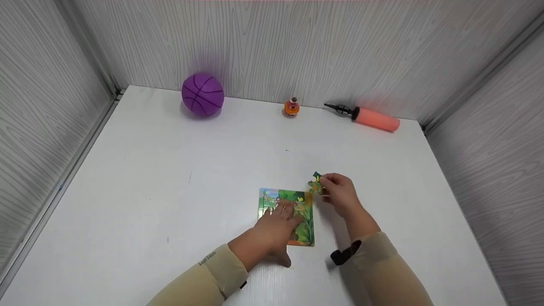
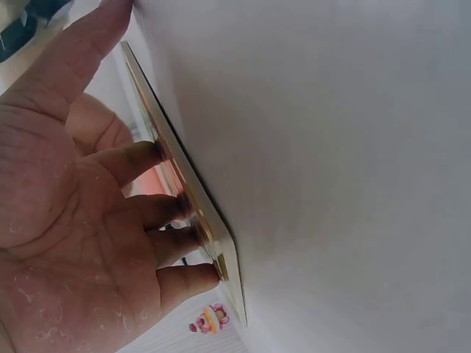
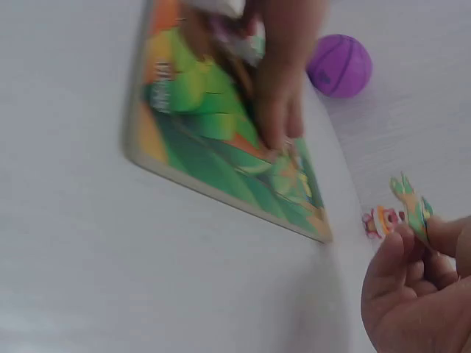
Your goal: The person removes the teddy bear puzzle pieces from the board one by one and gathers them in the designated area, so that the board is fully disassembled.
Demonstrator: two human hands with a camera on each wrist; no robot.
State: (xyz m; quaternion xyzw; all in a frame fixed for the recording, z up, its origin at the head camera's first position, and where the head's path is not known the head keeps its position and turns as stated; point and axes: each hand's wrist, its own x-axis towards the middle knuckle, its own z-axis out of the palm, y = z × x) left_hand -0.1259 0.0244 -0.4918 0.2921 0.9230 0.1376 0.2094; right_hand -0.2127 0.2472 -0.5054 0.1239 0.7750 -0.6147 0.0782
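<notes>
A colourful jigsaw board [image 1: 304,236] with a green jungle picture lies flat on the white table. My left hand [image 1: 274,229] reaches over it, fingers spread and fingertips resting on its surface; the left wrist view shows those fingertips [image 2: 190,276] touching the board's face, with the palm raised. Just beyond the board's far right corner, my right hand [image 1: 340,193] pinches a small green and orange puzzle piece [image 1: 314,186] between thumb and fingers. Seen from the right wrist, the piece [image 3: 413,206] sticks up from the fingertips, its shape irregular with knobs.
Along the back wall are a purple ball [image 1: 202,94], a small orange toy figure [image 1: 291,107] and a coral hand pump [image 1: 376,119] with a black nozzle. Grey wood-grain panels [image 1: 263,46] enclose the table [image 1: 140,178] at the back and both sides.
</notes>
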